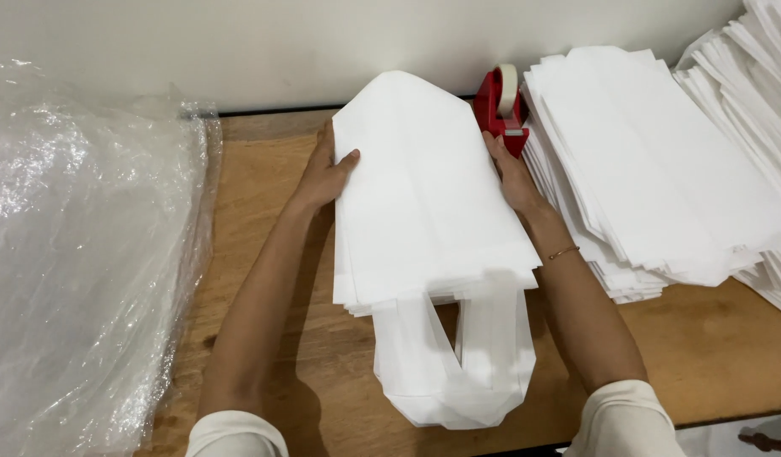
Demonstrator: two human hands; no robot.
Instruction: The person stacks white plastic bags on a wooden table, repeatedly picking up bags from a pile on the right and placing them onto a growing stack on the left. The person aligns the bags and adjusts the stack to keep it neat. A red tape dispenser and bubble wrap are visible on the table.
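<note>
Two hands, left hand (327, 173) and right hand (511, 173), are being pressed flat-fingered against the sides of a bag stack (424, 203) on the desk (272, 220); nothing is being gripped, so loose handles (454, 364) could be fanning out.

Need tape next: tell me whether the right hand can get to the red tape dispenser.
Probably yes: the right hand rests on the bag stack's edge, right beside the red tape dispenser, with nothing between.
</note>
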